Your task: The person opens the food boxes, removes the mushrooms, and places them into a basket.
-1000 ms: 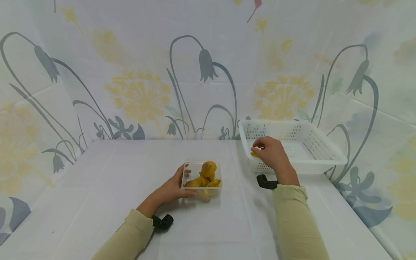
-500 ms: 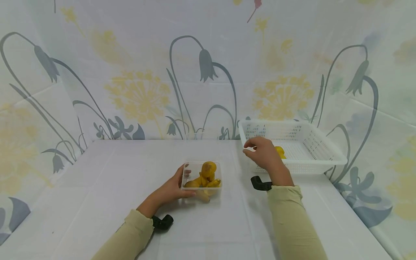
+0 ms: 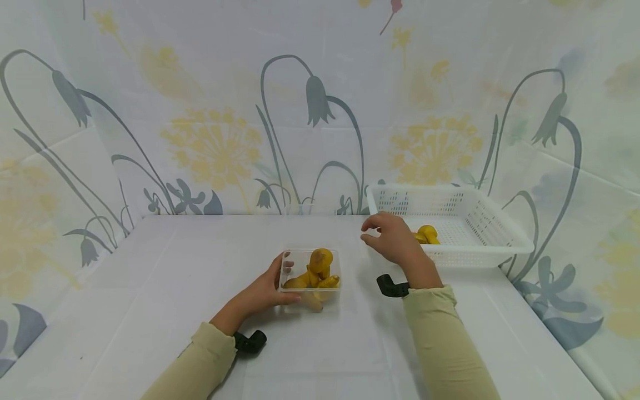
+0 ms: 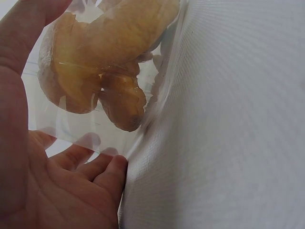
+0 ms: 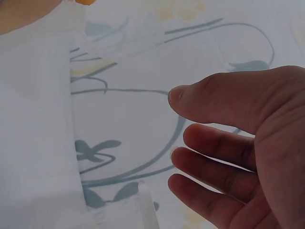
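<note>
My left hand [image 3: 262, 291] grips the left side of a clear plastic box [image 3: 300, 258], thumb at the near side and fingers round the far side. Inside the box lie several yellow-brown, knobbly pieces of ginger [image 3: 320, 260]; in the left wrist view the ginger [image 4: 119, 43] shows through the wall above my fingers [image 4: 76, 155]. Over the near left edge of a white perforated basket [image 3: 480, 257] is my right hand [image 3: 392, 239], holding nothing. Yellow ginger [image 3: 428, 233] lies in the basket just behind that hand, partly hidden by it.
A white cloth [image 3: 150, 278] covers the table. A flower-printed curtain [image 3: 225, 66] rises along the back and sides. Behind the box, at the table's back edge, a faint transparent object [image 3: 310, 210] is hard to make out.
The right hand has let go of a yellow ginger piece in the basket and drawn leftward, uncovering ginger there. My left hand and the box have stayed in place.
</note>
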